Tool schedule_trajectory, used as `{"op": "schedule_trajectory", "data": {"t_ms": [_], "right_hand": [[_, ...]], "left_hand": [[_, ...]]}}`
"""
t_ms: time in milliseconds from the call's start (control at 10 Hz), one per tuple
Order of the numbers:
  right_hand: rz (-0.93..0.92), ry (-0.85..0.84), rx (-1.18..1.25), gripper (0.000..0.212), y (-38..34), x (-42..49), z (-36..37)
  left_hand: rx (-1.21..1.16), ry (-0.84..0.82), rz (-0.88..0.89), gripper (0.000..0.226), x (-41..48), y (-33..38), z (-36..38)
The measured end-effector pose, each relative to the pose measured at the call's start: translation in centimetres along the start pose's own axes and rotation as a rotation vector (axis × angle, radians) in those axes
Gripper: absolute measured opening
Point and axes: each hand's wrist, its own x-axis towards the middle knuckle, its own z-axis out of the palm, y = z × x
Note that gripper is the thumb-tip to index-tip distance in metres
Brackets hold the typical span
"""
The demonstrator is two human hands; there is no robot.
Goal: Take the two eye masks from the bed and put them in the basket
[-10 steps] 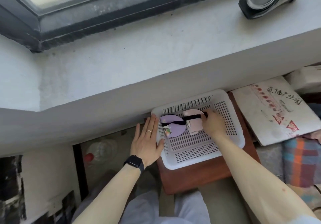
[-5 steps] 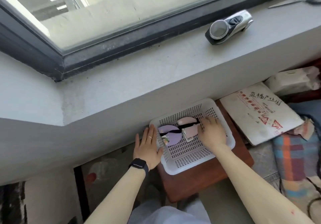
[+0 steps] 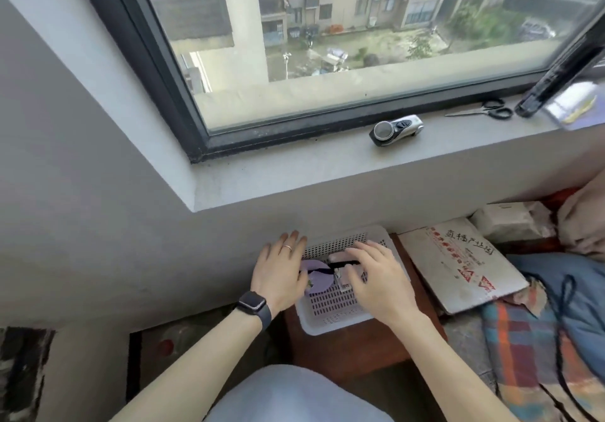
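The left hand (image 3: 280, 274), a dark smartwatch (image 3: 253, 305) on its wrist and a thin ring (image 3: 287, 247) on one finger, lies flat with fingers spread against the left outer wall of the white perforated basket (image 3: 330, 318), gripping nothing. Just right of its thumb, inside the basket, a lilac eye mask (image 3: 319, 282) lies on the mesh floor, its black strap (image 3: 340, 262) running rightward under the other hand's fingers. The right hand (image 3: 376, 280) is over the basket's middle with fingers spread and lowered onto the strap and a pale second eye mask (image 3: 343, 282), which it mostly covers; whether the fingertips pinch anything cannot be told. The basket sits on a reddish-brown wooden stand (image 3: 360, 346) against the wall below the sill. Right of the right hand, beside the basket, lies a flat white package with red Chinese print (image 3: 458, 261), then a plaid blanket (image 3: 523, 339). Above both hands, on the window sill (image 3: 294, 163), rest a silver electric shaver (image 3: 396, 129) and, farther right, black-handled scissors (image 3: 484, 112).
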Motion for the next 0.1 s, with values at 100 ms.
{"op": "schedule_trajectory", "data": {"t_ms": [100], "right_hand": [[-0.063,0.02,0.032,0.039,-1.62,1.1,-1.46]], "left_hand": [[-0.044,0.245,0.004,0.055,-0.74,0.03,-2.77]]}}
